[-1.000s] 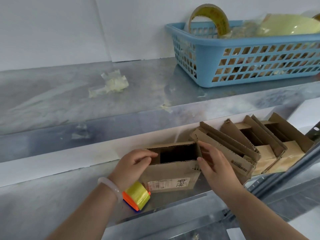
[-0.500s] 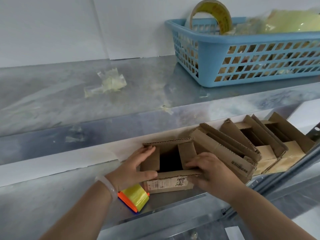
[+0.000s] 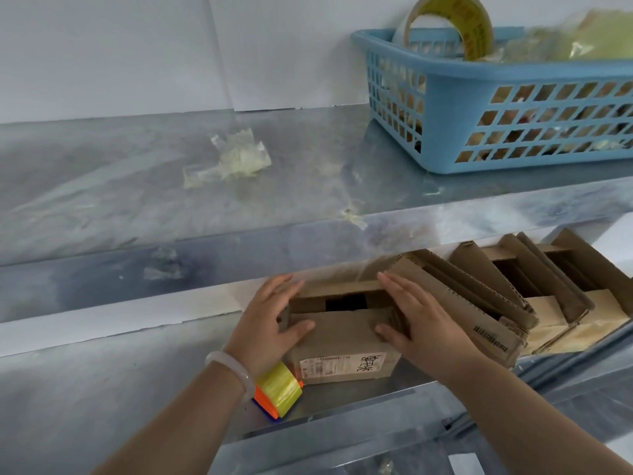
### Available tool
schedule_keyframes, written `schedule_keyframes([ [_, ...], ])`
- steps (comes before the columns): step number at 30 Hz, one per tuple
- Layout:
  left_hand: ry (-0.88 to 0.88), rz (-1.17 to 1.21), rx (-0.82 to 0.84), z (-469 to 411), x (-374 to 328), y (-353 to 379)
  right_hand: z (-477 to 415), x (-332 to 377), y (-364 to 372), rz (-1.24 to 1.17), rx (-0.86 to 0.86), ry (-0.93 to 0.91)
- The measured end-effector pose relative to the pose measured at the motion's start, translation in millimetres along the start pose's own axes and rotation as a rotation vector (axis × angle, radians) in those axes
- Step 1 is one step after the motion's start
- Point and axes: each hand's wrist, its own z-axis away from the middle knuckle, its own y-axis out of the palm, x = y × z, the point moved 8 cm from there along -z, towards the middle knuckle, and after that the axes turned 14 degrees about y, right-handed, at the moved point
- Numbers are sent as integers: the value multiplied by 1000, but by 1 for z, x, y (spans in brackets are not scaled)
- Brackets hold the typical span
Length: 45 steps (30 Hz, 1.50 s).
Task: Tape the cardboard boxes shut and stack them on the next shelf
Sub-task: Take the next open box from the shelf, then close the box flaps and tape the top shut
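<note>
A small cardboard box (image 3: 342, 341) with a white label stands on the lower shelf (image 3: 102, 399). Its top flaps are almost folded together, with a dark gap left between them. My left hand (image 3: 270, 327) presses on the box's left end with straight fingers, thumb on the near flap. My right hand (image 3: 414, 323) presses flat on the right end, thumb on the near flap. A tape dispenser (image 3: 279, 392) with a yellow roll and orange body lies by my left wrist. Several open boxes (image 3: 496, 303) lean in a row to the right.
The upper shelf (image 3: 137, 186) holds a blue plastic basket (image 3: 513, 108) at the right with a tape roll (image 3: 452, 25) and plastic bags in it. A crumpled wad of used tape (image 3: 233, 159) lies mid-shelf. A white wall stands behind.
Both hands folded the side flaps in, then brought the long flaps down over the opening. The box now sits nearly closed under my flat hands.
</note>
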Motion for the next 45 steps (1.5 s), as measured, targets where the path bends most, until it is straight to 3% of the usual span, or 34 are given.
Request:
schedule_keyframes([
  [4,-104,-62,19,9,14,2,3,1,8,22,-8,18],
  [13,-90,-258,-25,11,3,-5,5,1,33,0,102,50],
  [16,-171,-256,-188,35,2,-21,6,-1,35,52,116,50],
  [20,-563,-160,-461,112,30,-34,8,9,39,46,86,27],
  [23,-976,285,-492,155,48,0,9,20,44,37,65,5],
  [25,-1083,597,-512,164,45,23,10,27,50,50,85,-4],
  [27,-1052,634,-523,167,44,23,12,36,55,44,107,-19],
  [32,-930,475,-530,183,38,-14,18,64,68,142,141,-117],
  [40,-695,342,-760,205,6,-76,19,89,66,302,62,-167],
  [45,-575,528,-918,206,-17,-90,26,106,39,88,-63,-245],
])
